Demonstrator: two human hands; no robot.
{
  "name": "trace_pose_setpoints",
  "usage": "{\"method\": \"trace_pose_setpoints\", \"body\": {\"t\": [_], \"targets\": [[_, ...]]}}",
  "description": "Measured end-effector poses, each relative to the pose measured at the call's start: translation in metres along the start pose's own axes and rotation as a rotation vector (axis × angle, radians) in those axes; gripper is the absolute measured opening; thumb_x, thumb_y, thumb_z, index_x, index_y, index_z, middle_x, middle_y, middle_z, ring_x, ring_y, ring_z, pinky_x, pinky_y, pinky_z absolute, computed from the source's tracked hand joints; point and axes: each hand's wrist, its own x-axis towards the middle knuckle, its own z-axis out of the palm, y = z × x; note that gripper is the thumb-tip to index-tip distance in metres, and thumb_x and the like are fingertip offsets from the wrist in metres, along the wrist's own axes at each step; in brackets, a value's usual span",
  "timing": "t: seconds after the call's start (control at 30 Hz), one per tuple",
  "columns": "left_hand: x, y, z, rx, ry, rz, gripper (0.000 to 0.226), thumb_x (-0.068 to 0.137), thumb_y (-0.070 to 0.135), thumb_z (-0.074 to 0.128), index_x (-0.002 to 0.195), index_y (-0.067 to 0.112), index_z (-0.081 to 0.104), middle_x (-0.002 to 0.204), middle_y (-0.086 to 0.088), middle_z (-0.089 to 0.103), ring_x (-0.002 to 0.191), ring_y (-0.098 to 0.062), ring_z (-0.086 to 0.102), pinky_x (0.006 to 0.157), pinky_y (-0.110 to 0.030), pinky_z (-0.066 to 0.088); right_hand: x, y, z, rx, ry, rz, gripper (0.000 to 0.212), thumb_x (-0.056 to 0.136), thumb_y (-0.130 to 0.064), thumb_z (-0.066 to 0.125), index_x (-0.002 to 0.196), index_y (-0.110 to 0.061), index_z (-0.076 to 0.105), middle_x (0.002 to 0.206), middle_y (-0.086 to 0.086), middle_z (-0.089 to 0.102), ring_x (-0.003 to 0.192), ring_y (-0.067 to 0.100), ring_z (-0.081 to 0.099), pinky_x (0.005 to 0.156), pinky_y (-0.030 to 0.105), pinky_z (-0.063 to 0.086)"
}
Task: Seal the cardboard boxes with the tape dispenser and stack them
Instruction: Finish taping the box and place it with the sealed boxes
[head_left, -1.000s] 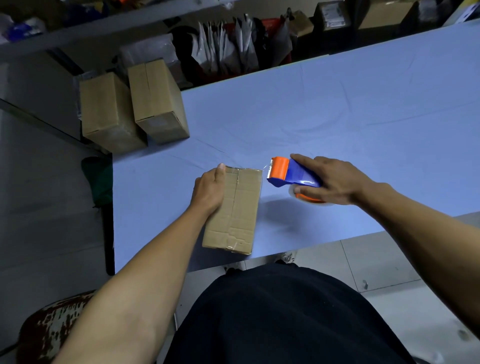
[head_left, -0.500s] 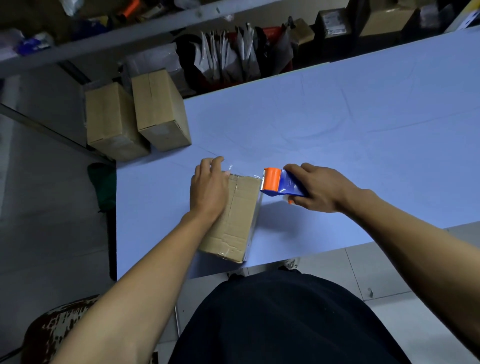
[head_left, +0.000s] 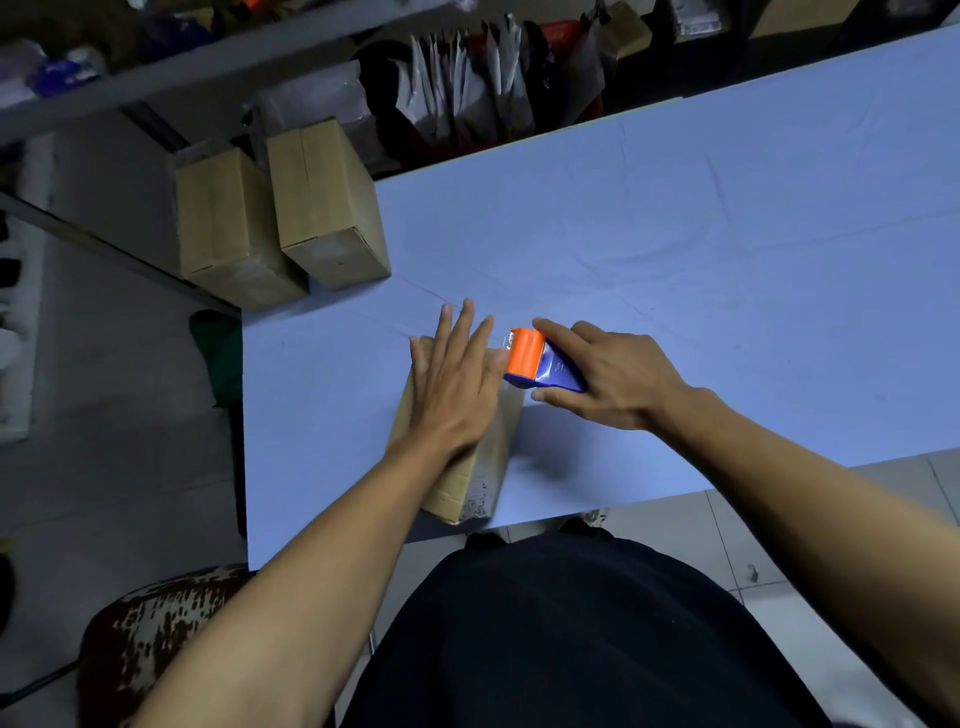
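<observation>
On box (head_left: 457, 467), flat left hand (head_left: 457, 384)

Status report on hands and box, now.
Left hand flat on box. Right hand grips tape dispenser at box's far end. Two boxes at table's corner. Nothing blocking.

The cardboard box (head_left: 457, 467) under my left hand (head_left: 457, 384) was plain brown, with a grey, shiny patch at its near end. The tape dispenser (head_left: 540, 364) in my right hand (head_left: 613, 379) had an orange head and a blue body. The table (head_left: 675, 234) was covered in pale blue. Two more boxes (head_left: 322, 202) at its far corner were the same brown. My clothing (head_left: 571, 639) was black, and the stool (head_left: 150, 623) beside me showed a mottled dark brown-and-white pattern
</observation>
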Motion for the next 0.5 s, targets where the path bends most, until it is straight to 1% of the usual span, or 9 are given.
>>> {"method": "trace_pose_setpoints", "body": {"t": [0.07, 0.1, 0.17, 0.2, 0.27, 0.33, 0.43, 0.5], "targets": [[0.0, 0.0, 0.002, -0.001, 0.023, -0.005, 0.058, 0.105, 0.046, 0.019, 0.155, 0.021, 0.032, 0.167, 0.003, 0.008, 0.154, -0.016, -0.006, 0.121, -0.055, -0.005, -0.005, 0.004, 0.002, 0.04, 0.02, 0.013, 0.081, 0.084, -0.077, 0.042, 0.15, -0.032, 0.032, 0.112, -0.003, 0.059, 0.085, 0.028, 0.062, 0.06, 0.03, 0.039], [0.0, 0.003, 0.004, 0.017, 0.021, -0.004, 0.059, 0.104, 0.048, 0.017, 0.155, 0.021, 0.033, 0.167, 0.003, 0.008, 0.154, -0.016, -0.006, 0.121, -0.055, -0.006, -0.01, 0.008, 0.003, 0.054, 0.026, 0.02, 0.081, 0.082, -0.078, 0.039, 0.149, -0.033, 0.034, 0.109, -0.004, 0.059, 0.084, 0.028, 0.062, 0.059, 0.029, 0.037], [-0.002, 0.013, 0.011, 0.087, 0.019, 0.011, 0.071, 0.098, 0.053, 0.005, 0.155, 0.02, 0.031, 0.167, 0.003, 0.008, 0.154, -0.016, -0.007, 0.119, -0.055, -0.009, -0.024, 0.019, 0.003, 0.06, 0.031, 0.037, 0.079, 0.079, -0.078, 0.035, 0.145, -0.035, 0.035, 0.105, -0.006, 0.058, 0.081, 0.027, 0.061, 0.058, 0.028, 0.034], [-0.003, 0.019, 0.014, 0.122, 0.019, 0.01, 0.077, 0.093, 0.054, 0.0, 0.156, 0.02, 0.03, 0.167, 0.002, 0.008, 0.154, -0.017, -0.007, 0.118, -0.055, -0.01, -0.031, 0.023, 0.004, 0.071, 0.033, 0.05, 0.078, 0.079, -0.077, 0.038, 0.145, -0.036, 0.035, 0.105, -0.007, 0.058, 0.081, 0.027, 0.06, 0.058, 0.028, 0.034], [-0.001, 0.026, 0.018, 0.151, 0.026, -0.005, 0.082, 0.089, 0.054, -0.003, 0.156, 0.02, 0.029, 0.167, 0.001, 0.008, 0.154, -0.017, -0.005, 0.118, -0.056, -0.009, -0.041, 0.028, 0.008, 0.094, 0.032, 0.085, 0.076, 0.081, -0.074, 0.043, 0.145, -0.036, 0.034, 0.107, -0.007, 0.058, 0.083, 0.026, 0.06, 0.06, 0.029, 0.036], [-0.002, 0.028, 0.018, 0.16, 0.022, -0.021, 0.075, 0.094, 0.052, 0.002, 0.156, 0.02, 0.03, 0.167, 0.001, 0.009, 0.154, -0.017, -0.005, 0.118, -0.055, -0.009, -0.046, 0.027, 0.01, 0.09, 0.016, 0.099, 0.076, 0.083, -0.074, 0.044, 0.147, -0.035, 0.033, 0.11, -0.006, 0.058, 0.087, 0.026, 0.061, 0.061, 0.03, 0.036], [-0.001, 0.027, 0.016, 0.167, -0.006, -0.038, 0.057, 0.105, 0.044, 0.024, 0.156, 0.021, 0.029, 0.168, 0.002, 0.007, 0.154, -0.017, -0.007, 0.119, -0.055, -0.01, -0.045, 0.022, 0.008, 0.045, 0.002, 0.107, 0.08, 0.087, -0.074, 0.048, 0.152, -0.033, 0.028, 0.118, -0.004, 0.057, 0.092, 0.027, 0.062, 0.062, 0.03, 0.034], [-0.003, 0.028, 0.015, 0.154, -0.01, -0.029, 0.055, 0.106, 0.042, 0.029, 0.156, 0.021, 0.028, 0.168, 0.002, 0.007, 0.154, -0.017, -0.008, 0.119, -0.054, -0.011, -0.045, 0.02, 0.007, 0.001, -0.004, 0.114, 0.084, 0.085, -0.077, 0.045, 0.154, -0.033, 0.026, 0.118, -0.004, 0.057, 0.092, 0.026, 0.062, 0.062, 0.029, 0.031]]}}
